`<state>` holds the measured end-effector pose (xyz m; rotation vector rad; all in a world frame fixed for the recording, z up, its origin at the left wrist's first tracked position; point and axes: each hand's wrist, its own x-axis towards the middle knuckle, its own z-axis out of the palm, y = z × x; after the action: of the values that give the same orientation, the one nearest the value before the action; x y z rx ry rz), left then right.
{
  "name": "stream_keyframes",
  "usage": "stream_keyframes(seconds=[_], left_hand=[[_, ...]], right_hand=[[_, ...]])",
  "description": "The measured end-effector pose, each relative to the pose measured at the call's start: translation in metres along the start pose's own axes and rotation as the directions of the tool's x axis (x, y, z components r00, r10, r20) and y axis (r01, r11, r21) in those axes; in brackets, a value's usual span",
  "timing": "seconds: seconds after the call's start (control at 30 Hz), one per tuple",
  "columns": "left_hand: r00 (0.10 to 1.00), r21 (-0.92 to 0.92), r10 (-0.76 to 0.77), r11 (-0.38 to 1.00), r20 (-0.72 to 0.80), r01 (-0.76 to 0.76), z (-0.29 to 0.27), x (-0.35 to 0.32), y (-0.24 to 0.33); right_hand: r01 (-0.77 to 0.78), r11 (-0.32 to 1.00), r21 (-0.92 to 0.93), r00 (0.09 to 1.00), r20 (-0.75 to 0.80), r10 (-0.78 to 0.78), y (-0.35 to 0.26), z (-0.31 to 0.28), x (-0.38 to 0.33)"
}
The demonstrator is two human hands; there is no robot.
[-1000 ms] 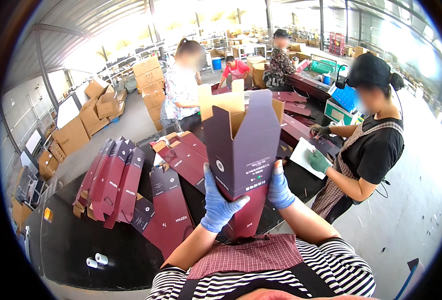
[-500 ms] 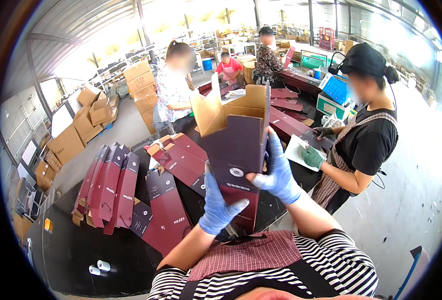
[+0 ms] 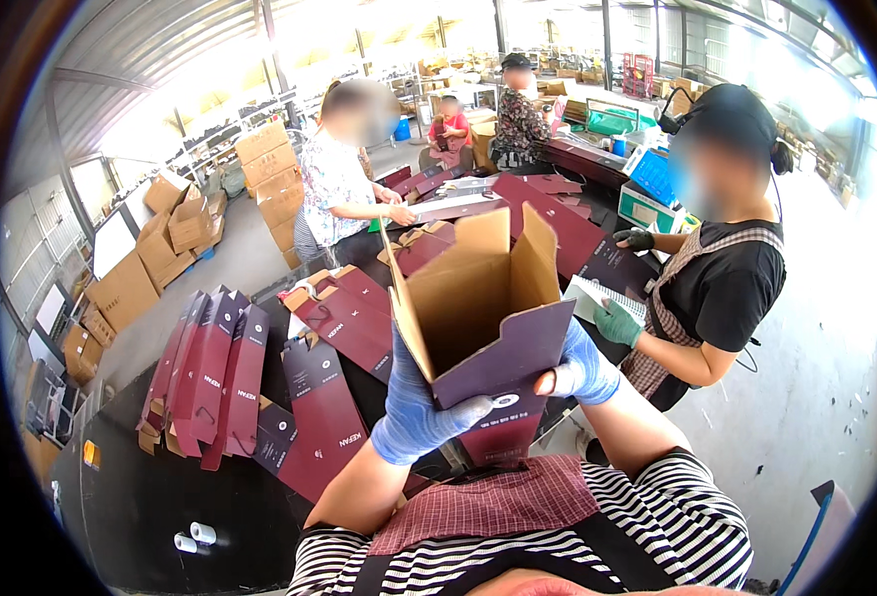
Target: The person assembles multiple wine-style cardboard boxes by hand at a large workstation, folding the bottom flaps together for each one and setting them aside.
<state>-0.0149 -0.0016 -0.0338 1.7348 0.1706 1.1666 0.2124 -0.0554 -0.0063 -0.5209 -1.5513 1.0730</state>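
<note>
I hold a dark maroon cardboard box [image 3: 503,363] tilted toward me, its brown inside and open flaps facing up. My left hand [image 3: 414,412], in a blue glove, grips its left side and lower edge. On the box's right side, my right hand [image 3: 583,368], also blue-gloved, presses near a folded flap. Both hands are closed on the box, above the black table [image 3: 131,507].
Flat maroon box blanks [image 3: 210,372] lie stacked on the table at left, with two white tape rolls [image 3: 193,537] near its front edge. A person in a black top and green gloves [image 3: 619,323] stands at right; others work farther back. Brown cartons [image 3: 126,288] are piled at left.
The box has tipped from upright to leaning toward me, so its open top and brown inside now show. My right hand has shifted from the front face to its right edge.
</note>
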Motion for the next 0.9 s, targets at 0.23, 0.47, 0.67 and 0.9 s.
stream_keyframes(seconds=[0.23,0.47,0.67,0.9], left_hand=[[1.000,0.174,-0.016,0.985,-0.011,0.017,0.008,-0.019,-0.032],[1.000,0.186,0.023,0.982,-0.013,-0.020,0.009,-0.024,-0.032],[1.000,0.080,-0.005,0.997,-0.013,0.006,0.016,-0.023,-0.018],[0.929,0.280,0.363,0.901,-0.074,-0.330,0.008,0.002,0.014]], right_hand=[[0.180,0.980,0.083,0.980,-0.106,-0.171,-0.008,0.002,0.015],[0.252,0.965,-0.074,0.960,-0.108,-0.259,0.016,-0.002,0.003],[0.245,0.962,0.120,0.967,-0.106,-0.233,-0.006,0.015,0.006],[0.270,0.951,0.148,0.962,-0.080,-0.260,-0.005,0.020,0.003]])
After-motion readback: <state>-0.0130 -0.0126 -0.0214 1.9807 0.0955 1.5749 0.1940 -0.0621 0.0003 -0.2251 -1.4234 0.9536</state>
